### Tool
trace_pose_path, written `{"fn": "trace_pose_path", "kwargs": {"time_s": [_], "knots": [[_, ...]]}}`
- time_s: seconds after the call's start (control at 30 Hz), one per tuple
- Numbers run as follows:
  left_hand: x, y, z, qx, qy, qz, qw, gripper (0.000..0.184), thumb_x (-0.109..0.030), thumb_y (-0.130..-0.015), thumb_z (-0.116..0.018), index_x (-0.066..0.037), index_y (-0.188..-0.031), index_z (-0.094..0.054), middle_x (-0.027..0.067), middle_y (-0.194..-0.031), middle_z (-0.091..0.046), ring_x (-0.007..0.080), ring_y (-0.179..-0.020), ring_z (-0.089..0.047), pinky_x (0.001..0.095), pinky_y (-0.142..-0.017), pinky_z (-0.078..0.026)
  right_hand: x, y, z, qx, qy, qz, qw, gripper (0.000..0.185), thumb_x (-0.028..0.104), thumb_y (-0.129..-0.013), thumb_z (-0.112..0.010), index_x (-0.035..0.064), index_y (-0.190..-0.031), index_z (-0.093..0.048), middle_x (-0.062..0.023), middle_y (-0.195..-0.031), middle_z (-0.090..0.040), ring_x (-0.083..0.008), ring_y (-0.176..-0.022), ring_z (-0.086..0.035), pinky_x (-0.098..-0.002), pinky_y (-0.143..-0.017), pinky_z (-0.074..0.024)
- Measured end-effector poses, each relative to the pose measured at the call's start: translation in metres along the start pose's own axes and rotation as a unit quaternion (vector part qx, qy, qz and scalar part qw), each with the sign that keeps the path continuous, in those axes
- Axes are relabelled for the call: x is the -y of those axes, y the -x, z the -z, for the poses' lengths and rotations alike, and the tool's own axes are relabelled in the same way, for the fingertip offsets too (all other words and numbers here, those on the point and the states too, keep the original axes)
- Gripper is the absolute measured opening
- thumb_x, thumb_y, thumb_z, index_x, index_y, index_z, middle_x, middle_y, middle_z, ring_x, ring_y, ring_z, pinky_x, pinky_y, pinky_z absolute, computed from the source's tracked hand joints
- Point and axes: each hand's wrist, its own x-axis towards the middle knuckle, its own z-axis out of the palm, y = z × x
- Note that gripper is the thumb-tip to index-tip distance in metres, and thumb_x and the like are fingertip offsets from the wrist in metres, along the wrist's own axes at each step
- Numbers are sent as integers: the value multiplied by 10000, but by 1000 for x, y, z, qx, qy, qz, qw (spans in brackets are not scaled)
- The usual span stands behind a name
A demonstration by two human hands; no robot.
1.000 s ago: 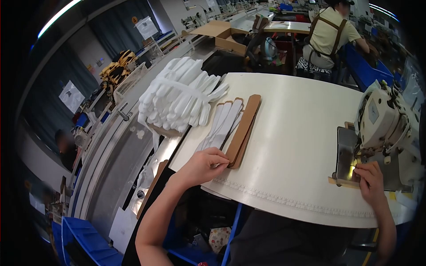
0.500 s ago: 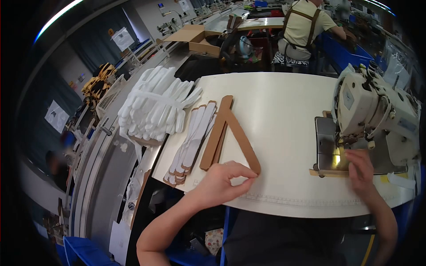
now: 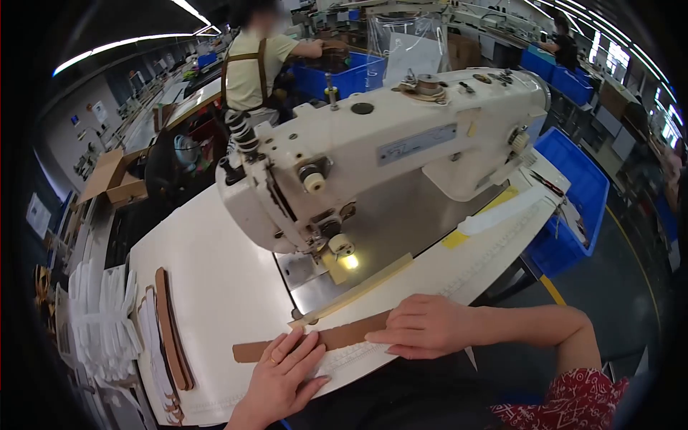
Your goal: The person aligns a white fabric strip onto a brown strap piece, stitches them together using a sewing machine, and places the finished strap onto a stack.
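Note:
A brown strip (image 3: 344, 335) lies lengthwise along the table's front edge, in front of the sewing machine (image 3: 387, 150). My left hand (image 3: 283, 373) rests on the strip with its fingers spread, a ring on one finger. Closed around the strip's right part is my right hand (image 3: 423, 326), its fingers bent together. A small white piece hangs below the right hand. At the left of the table, a stack of brown strips (image 3: 169, 322) stands beside white strips with brown ends (image 3: 153, 337).
White bundled pieces (image 3: 100, 322) are at the far left. The machine's lamp lights its metal plate (image 3: 380, 229). Scissors (image 3: 548, 183) lie at the right, by a blue bin (image 3: 573, 154). A co-worker (image 3: 247, 72) sits behind the machine, near another blue bin (image 3: 344, 75).
The view has swung right toward the machine. One brown strip has left the stack and now lies under both hands; my right hand has come from the machine plate to the strip.

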Motion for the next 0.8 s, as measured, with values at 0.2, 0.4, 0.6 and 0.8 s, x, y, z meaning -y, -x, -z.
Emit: {"fn": "trace_pose_path", "kwargs": {"time_s": [0.2, 0.4, 0.6, 0.8], "knots": [[-32, -21, -28, 5, -15, 9, 1000, 585, -306, -874, -810, -31, -1362, -642, 157, -1538, -543, 351, -1480, -446, 524, -1204, -352, -30, 32, 87, -108, 281, -261, 917, 448, 106, -885, -733, 34, -1315, -628, -99, -1022, -665, -297, -931, -645, -421, -803, -545], [-44, -56, -33, -48, 15, -44, 998, 554, -255, -849, -843, -44, -1327, -660, 148, -1485, -586, 351, -1431, -500, 536, -1185, -373, -69, 75, 90, -85, 202, -347, 912, 450, 64, -914, -678, 41, -1355, -591, -139, -983, -631, -342, -954, -637, -449, -809, -540], [-54, -100, -30, -50, 68, -91, 992, 513, -191, -864, -838, -61, -1327, -659, 124, -1397, -653, 313, -1372, -561, 522, -1167, -404, -74, 79, 98, -54, 205, -315, 925, 453, 44, -937, -639, 7, -1381, -555, -150, -1001, -632, -337, -989, -636, -440, -827, -545], [-124, -128, 28, -43, 604, 59, 793, 756, -114, -927, -798, 3, -1549, -385, 241, -1200, -724, 334, -1195, -686, 498, -1123, -464, -70, 72, 106, 59, 278, -270, 920, 570, 19, -848, -650, -19, -1402, -525, -149, -1003, -622, -322, -999, -643, -420, -839, -565]]}}
